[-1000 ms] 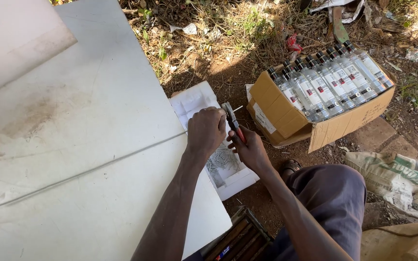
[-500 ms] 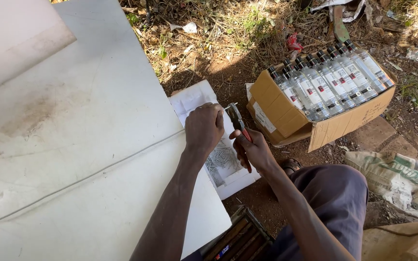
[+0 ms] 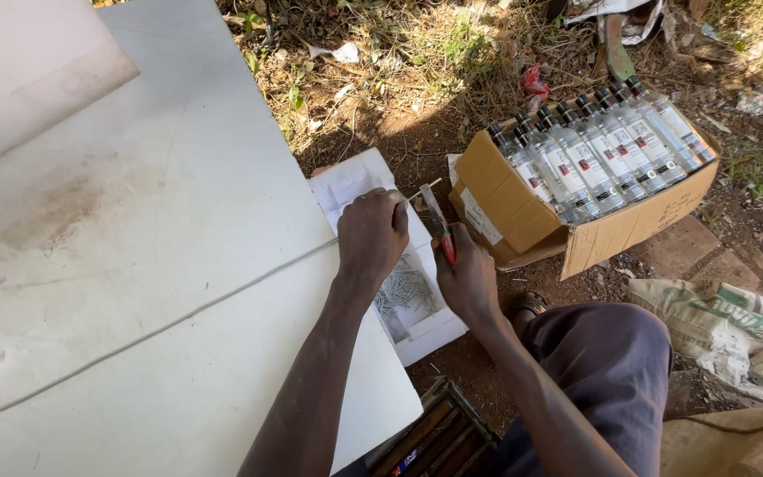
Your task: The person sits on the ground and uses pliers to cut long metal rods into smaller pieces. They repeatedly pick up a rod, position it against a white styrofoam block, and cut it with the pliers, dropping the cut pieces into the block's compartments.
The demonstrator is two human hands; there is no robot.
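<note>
The left hand (image 3: 373, 234) is clenched over the near end of a thin metal rod (image 3: 169, 320), pinning it at the right edge of the white tabletop (image 3: 134, 221). The rod runs from under that fist diagonally down and to the left across the white surface, ending near its lower left part, and a short tip of it pokes out to the right of the fist. The right hand (image 3: 465, 278) is closed around the red handles of a pair of pliers (image 3: 437, 225), whose grey nose points up and away, just beside the rod's short tip; whether the nose touches the rod cannot be told. Below and between both hands lies a white foam tray (image 3: 426, 331) holding a heap of small grey nails (image 3: 404, 291), partly on the tabletop's edge and partly over the bare ground. To the right, near the pliers, a brown cardboard box (image 3: 611, 234) sits tilted on the dirt, packed with a row of clear bottles (image 3: 593, 155) with dark caps. The person's knee in dark trousers (image 3: 611, 371) shows at lower right, beside a printed sack (image 3: 735, 331). A slatted wooden crate (image 3: 434, 437) sits at the bottom edge.
</note>
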